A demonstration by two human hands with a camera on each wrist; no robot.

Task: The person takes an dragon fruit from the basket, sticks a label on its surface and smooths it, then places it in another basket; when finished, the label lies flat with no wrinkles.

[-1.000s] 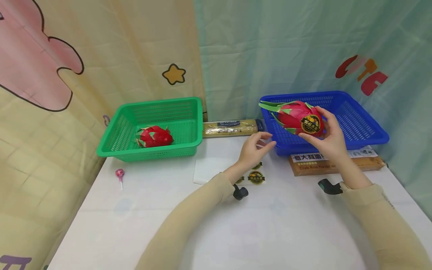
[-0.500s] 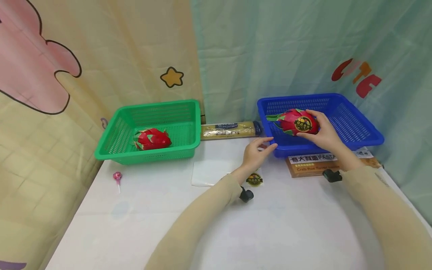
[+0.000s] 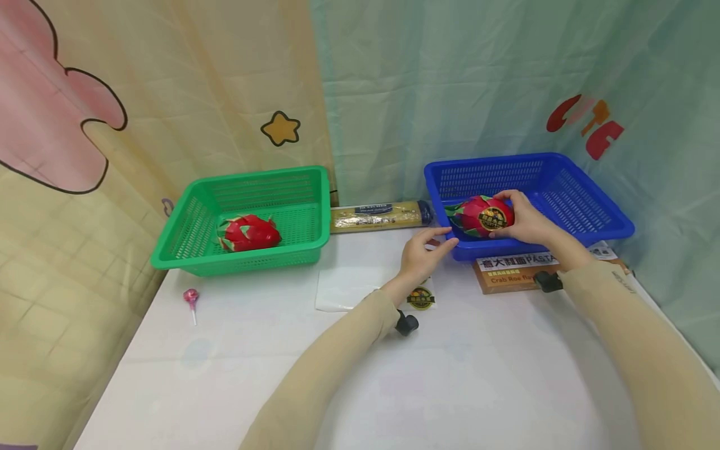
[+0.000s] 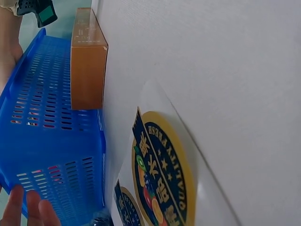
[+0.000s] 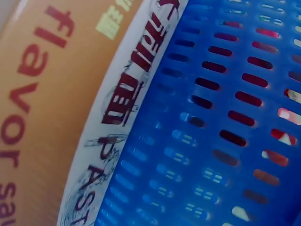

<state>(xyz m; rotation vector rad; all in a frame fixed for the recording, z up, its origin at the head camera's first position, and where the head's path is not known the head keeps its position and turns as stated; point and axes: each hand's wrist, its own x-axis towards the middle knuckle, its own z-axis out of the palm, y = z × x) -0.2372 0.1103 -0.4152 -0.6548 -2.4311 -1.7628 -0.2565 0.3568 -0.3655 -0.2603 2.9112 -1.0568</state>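
A dragon fruit [image 3: 478, 216] with a round dark sticker lies low inside the blue basket [image 3: 596, 237], its green leaf tips pointing left. My right hand [image 3: 525, 220] grips its right end, thumb in front and fingers over the top. At the basket's front left corner, my left hand [image 3: 420, 255] pinches the rim between thumb and forefinger. In the left wrist view, fingertips [image 4: 33, 205] rest against the basket's slotted outer wall. Red fruit skin shows through the slots in the right wrist view. A second dragon fruit [image 3: 250, 233] lies in the green basket [image 3: 242, 257] on the left.
A brown pasta box [image 3: 506, 279] sits under the blue basket's front edge. Between the baskets lies a spaghetti packet [image 3: 377, 216]. A sheet of round stickers [image 3: 420, 298] is under my left forearm. A pink lollipop [image 3: 191, 296] lies before the green basket.
My right hand has lowered the dragon fruit from above the blue basket's front rim down into the basket. My left hand has stayed at the basket's corner.
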